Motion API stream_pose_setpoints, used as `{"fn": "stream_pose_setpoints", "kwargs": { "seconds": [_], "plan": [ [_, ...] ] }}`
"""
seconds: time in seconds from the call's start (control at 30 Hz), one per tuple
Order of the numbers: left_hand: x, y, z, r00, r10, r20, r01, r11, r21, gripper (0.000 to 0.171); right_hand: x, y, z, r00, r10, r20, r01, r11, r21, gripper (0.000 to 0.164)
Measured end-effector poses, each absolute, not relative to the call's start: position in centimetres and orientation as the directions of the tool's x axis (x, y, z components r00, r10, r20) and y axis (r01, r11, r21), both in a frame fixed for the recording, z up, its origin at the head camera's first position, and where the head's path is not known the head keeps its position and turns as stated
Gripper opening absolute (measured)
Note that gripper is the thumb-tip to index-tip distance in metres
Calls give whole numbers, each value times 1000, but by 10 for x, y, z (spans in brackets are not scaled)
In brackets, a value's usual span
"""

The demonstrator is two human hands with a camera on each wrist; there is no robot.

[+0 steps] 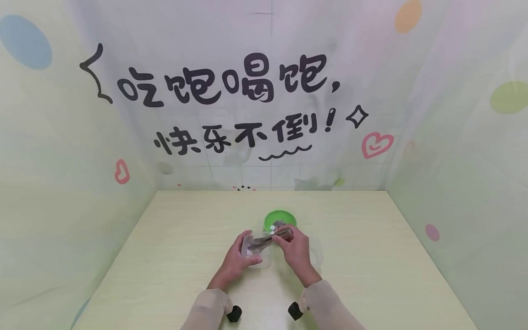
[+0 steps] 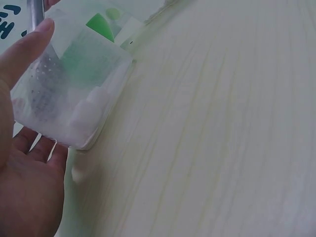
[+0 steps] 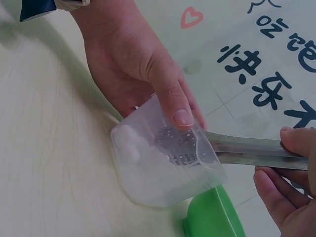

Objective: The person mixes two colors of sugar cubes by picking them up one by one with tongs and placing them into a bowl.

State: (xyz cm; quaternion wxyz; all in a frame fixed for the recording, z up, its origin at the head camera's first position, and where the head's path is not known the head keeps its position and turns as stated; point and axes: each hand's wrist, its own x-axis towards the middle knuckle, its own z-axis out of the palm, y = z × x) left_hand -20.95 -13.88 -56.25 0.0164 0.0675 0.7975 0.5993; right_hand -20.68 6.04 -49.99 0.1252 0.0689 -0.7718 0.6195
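Note:
My left hand (image 1: pixel 236 260) holds a clear plastic box (image 3: pixel 153 185) tilted on its side, thumb on one wall and fingers round the other. White lumps (image 3: pixel 129 143) lie against the bottom inside it. With my right hand (image 1: pixel 298 250) I pinch metal tongs (image 3: pixel 254 149) between thumb and fingers. The tongs' perforated heads (image 3: pixel 178 145) reach inside the box through its mouth. Just beyond my hands stands a green bowl (image 1: pixel 274 217). White cubes (image 1: pixel 272 228) and something greyish show in it, partly hidden by my right hand.
Partly covered by my right hand and wrist, another clear plastic container (image 1: pixel 316 253) rests on the pale wooden table (image 1: pixel 185 229). Printed cloth walls (image 1: pixel 264 174) stand at the back and both sides. Black straps (image 1: pixel 234 314) sit at my sleeves.

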Motion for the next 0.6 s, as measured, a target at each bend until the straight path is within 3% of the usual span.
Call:
{"fn": "stream_pose_setpoints", "kwargs": {
  "seconds": [0.6],
  "plan": [
    [-207, -136, -570, -992, 103, 69, 95, 269, 958, 94, -203, 75, -487, -924, 97, 371, -351, 175, -920, 18]
  ]
}}
